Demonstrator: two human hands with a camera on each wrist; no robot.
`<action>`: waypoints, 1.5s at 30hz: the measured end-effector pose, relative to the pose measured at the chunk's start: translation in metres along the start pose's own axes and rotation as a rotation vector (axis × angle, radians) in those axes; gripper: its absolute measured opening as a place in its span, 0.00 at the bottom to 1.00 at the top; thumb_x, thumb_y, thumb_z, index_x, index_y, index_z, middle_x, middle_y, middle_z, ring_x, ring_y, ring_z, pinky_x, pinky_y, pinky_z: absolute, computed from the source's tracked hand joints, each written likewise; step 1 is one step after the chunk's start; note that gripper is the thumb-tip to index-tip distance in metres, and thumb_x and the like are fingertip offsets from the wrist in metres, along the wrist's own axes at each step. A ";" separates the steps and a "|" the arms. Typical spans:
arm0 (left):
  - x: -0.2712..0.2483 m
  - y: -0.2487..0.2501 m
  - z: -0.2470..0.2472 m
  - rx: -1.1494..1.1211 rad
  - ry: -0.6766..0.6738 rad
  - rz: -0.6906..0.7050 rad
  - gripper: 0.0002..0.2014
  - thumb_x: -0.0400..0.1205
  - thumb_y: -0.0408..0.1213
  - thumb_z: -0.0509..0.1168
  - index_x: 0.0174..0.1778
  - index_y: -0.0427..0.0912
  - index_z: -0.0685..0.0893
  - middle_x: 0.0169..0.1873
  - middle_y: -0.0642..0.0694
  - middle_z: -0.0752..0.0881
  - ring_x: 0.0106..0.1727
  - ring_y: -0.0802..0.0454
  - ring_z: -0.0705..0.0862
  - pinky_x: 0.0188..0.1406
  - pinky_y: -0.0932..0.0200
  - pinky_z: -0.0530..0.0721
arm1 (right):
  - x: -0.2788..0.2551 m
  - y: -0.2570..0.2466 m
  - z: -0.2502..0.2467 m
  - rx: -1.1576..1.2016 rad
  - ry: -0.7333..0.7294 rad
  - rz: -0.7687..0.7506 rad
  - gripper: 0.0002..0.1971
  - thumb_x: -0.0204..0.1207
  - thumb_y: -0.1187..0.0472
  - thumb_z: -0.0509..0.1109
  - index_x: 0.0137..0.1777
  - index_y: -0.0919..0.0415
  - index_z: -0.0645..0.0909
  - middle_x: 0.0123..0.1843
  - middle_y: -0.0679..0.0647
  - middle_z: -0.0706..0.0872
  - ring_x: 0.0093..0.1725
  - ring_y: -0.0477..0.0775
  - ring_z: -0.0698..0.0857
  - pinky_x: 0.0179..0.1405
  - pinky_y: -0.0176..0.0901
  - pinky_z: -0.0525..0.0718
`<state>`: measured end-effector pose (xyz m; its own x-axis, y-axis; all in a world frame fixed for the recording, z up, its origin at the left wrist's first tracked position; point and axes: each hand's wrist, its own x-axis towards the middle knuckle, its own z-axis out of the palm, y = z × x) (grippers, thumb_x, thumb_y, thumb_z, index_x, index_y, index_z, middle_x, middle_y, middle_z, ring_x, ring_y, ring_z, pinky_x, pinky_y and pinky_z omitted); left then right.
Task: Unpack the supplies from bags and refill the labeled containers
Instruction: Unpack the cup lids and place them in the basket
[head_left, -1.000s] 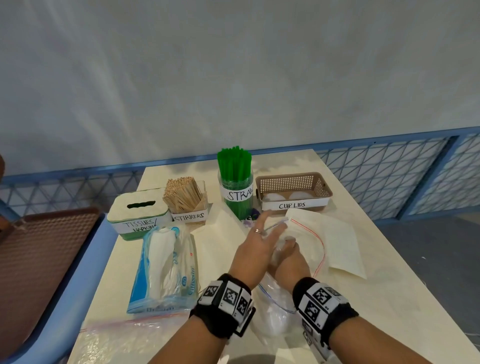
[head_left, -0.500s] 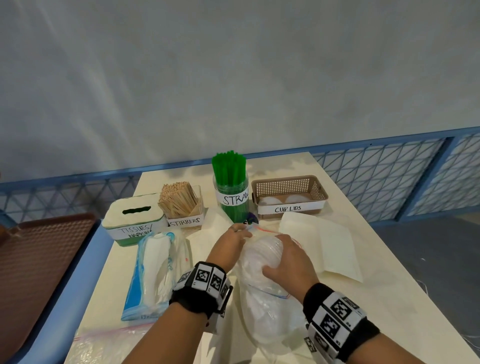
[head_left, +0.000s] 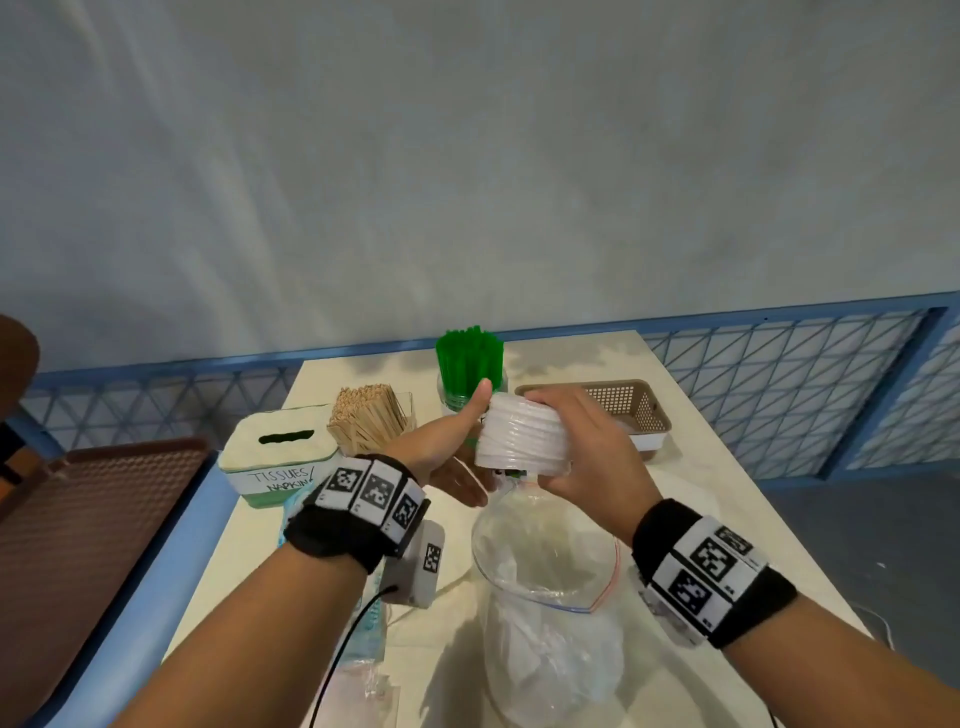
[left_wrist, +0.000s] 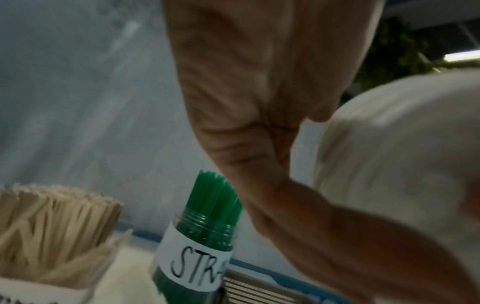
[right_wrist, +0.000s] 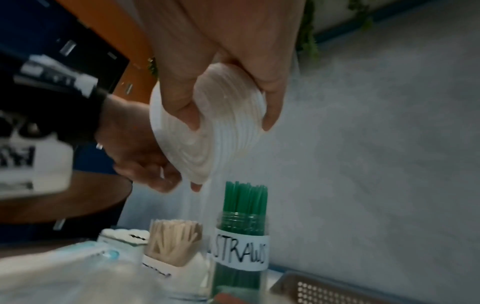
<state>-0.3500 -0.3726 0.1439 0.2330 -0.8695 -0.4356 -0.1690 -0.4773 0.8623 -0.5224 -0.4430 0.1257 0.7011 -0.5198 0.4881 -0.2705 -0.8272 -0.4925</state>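
Observation:
A stack of white cup lids (head_left: 514, 436) is held in the air above the table, in front of the straws jar. My right hand (head_left: 550, 441) grips it from the right, thumb below and fingers over the top (right_wrist: 267, 115). My left hand (head_left: 478, 441) holds the stack's left end, thumb up against it and fingers curled beneath. Right under the lids a clear zip bag (head_left: 545, 597) stands open and crumpled; whether a finger holds its rim is hidden. The brown basket (head_left: 628, 405) labelled for cup lids sits just behind my right hand, with a few lids in it.
Along the back stand a green-topped tissue box (head_left: 275, 457), a stirrers holder (head_left: 369, 423) and the jar of green straws (head_left: 467, 364). A tissue pack (head_left: 363, 623) lies under my left forearm. A blue rail (head_left: 156, 571) runs along the table's left edge.
Both hands were on the bag down on the table; the lid stack has come out of the bag and both hands have lifted it up toward the basket.

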 end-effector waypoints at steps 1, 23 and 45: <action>0.000 0.007 0.000 -0.106 -0.066 -0.029 0.40 0.76 0.71 0.44 0.51 0.36 0.83 0.37 0.35 0.87 0.30 0.44 0.86 0.29 0.58 0.86 | 0.007 0.006 -0.002 -0.041 0.000 -0.071 0.37 0.56 0.65 0.82 0.67 0.58 0.74 0.62 0.53 0.79 0.60 0.48 0.75 0.60 0.39 0.76; 0.113 0.051 0.043 -0.390 0.186 0.151 0.26 0.81 0.52 0.62 0.71 0.43 0.70 0.63 0.44 0.80 0.54 0.49 0.81 0.42 0.55 0.83 | 0.101 0.117 -0.003 1.023 -0.142 0.971 0.22 0.76 0.53 0.69 0.67 0.61 0.73 0.54 0.58 0.84 0.55 0.59 0.82 0.41 0.48 0.86; 0.194 -0.020 0.063 0.065 0.269 -0.088 0.24 0.87 0.47 0.51 0.72 0.34 0.69 0.67 0.34 0.77 0.69 0.39 0.76 0.68 0.51 0.73 | 0.116 0.215 0.095 0.727 -0.353 1.125 0.18 0.77 0.56 0.69 0.63 0.64 0.76 0.58 0.60 0.84 0.55 0.58 0.82 0.41 0.43 0.81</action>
<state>-0.3619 -0.5396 0.0254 0.4933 -0.7638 -0.4163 -0.1963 -0.5640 0.8021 -0.4365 -0.6604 0.0080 0.4951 -0.6553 -0.5705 -0.4710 0.3493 -0.8100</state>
